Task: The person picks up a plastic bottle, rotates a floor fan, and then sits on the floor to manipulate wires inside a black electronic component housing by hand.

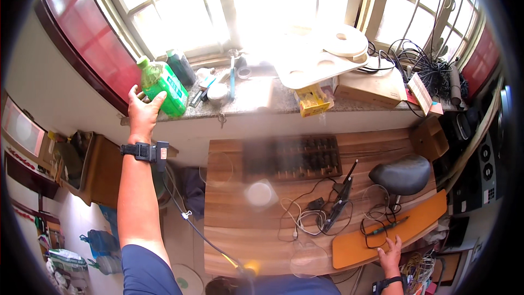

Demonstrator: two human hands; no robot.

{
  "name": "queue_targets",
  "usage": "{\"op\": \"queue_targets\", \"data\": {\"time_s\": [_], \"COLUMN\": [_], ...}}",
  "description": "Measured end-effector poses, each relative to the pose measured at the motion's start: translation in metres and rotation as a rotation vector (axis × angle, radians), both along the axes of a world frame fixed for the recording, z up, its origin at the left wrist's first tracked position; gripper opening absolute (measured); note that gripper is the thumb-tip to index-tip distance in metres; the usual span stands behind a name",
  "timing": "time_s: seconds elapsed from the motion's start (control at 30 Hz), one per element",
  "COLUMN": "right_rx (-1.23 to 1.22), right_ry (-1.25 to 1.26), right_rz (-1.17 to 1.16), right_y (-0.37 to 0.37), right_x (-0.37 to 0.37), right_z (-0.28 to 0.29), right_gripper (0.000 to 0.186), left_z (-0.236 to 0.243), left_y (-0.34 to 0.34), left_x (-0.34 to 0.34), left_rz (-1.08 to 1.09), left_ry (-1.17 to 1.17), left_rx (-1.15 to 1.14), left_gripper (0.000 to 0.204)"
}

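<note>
My left hand (pixel 144 110) is raised at a green plastic bottle (pixel 166 87) on the left end of the window sill. Its thumb overlaps the bottle's front, while the other fingers stay apart at the bottle's left side, not wrapped round it. A dark green bottle (pixel 180 68) stands just behind. At the lower right, my right hand (pixel 389 255) has spread fingers beside the front edge of an orange board (pixel 349 250). On that board lies a teal pen-like tool (pixel 388 226) with a black cord, near the fingertips but not held.
A wooden table (pixel 240 240) carries a dark abacus-like frame (pixel 292 157), cables, a thin black device (pixel 339 199) and a black rounded seat-like object (pixel 400 175). The sill (pixel 256 104) holds a white tray (pixel 305 71), a yellow box (pixel 313 100), a cardboard box (pixel 371 87) and tangled black cables (pixel 426 65).
</note>
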State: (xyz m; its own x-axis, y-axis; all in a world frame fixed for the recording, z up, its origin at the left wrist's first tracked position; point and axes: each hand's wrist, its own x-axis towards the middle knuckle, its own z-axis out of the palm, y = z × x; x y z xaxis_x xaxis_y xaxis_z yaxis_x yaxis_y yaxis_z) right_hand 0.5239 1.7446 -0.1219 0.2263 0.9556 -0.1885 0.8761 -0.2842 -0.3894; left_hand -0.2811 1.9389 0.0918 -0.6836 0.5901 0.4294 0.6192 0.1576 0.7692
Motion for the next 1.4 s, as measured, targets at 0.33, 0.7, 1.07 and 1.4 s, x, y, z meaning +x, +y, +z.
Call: {"op": "queue_targets", "data": {"time_s": [0.33, 0.7, 1.07, 1.4], "right_rx": [0.242, 0.621, 0.633, 0.249], "right_ry": [0.044, 0.395, 0.683, 0.906], "right_rz": [0.133, 0.612, 1.239, 1.585], "right_y": [0.033, 0.116, 0.045, -0.124], "right_x": [0.004, -0.093, -0.211, -0.283], "right_z": [0.032, 0.174, 0.205, 0.2], "right_gripper": [0.028, 0.003, 0.017, 0.033], "left_z": [0.003, 0.015, -0.056, -0.089], "left_y": [-0.099, -0.374, -0.685, -0.853], "left_x": [0.02, 0.132, 0.334, 0.524], "left_rz": [0.038, 0.154, 0.688, 0.995], "left_ry": [-0.168, -0.228, -0.478, -0.547], "left_rx": [0.095, 0.168, 0.111, 0.227], "left_gripper": [0.071, 0.022, 0.006, 0.011]}}
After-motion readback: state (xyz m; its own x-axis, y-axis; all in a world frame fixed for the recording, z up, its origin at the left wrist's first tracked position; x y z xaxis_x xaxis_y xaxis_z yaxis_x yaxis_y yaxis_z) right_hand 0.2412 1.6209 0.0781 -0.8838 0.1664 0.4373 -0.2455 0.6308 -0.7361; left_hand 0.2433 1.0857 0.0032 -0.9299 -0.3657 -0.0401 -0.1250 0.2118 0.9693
